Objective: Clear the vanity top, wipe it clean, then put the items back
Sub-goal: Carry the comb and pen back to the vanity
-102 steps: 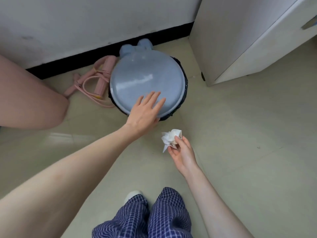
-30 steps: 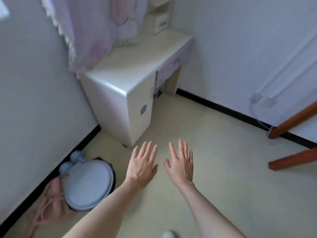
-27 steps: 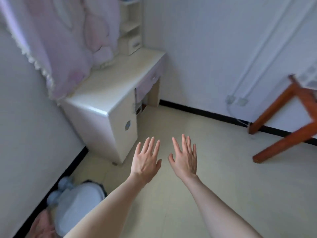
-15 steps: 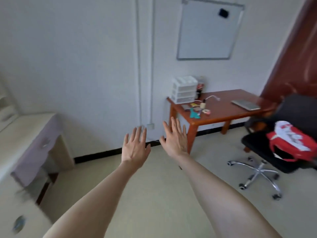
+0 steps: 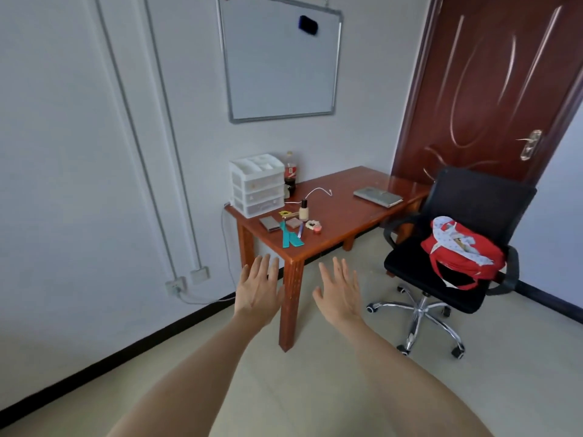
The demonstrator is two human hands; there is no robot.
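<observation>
The view has swung onto the desk (image 5: 347, 212) — teal comb (image 5: 291, 239) lying flat — both hands' fingers (image 5: 262, 269) spread, empty.

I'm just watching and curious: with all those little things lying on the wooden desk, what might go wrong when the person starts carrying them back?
The foundation bottle stands upright among the clutter, so reaching past it could tip it. The teal comb lies near the desk edge and might get knocked off. Both hands, left and right, are open and empty; grabbing many small items at once may drop some.
</observation>
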